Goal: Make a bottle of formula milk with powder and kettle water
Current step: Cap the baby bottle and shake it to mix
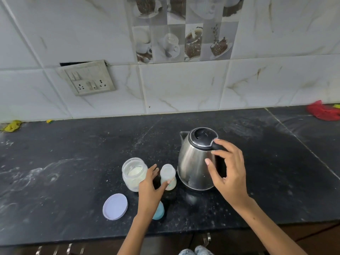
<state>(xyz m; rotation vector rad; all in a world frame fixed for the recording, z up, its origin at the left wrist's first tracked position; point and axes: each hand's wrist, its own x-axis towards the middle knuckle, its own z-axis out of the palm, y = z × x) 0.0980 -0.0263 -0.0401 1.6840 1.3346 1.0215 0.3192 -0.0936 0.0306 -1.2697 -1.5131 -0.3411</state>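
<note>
While the right hand (229, 173) reaches with spread, slightly bent fingers over the kettle (197, 161) handle, no closed grasp shows; the handle itself is mostly hidden behind it. Left hand (150, 188) open, thumb tip touching the uncapped baby bottle (167, 176), fingers just beside the open powder jar (134, 173). All stand mid-counter (73, 162), toward its front edge. Lilac jar lid (115, 206) lies flat nearer that edge. A teal cap (159, 211) is half covered by the left wrist, shape unclear.
</note>
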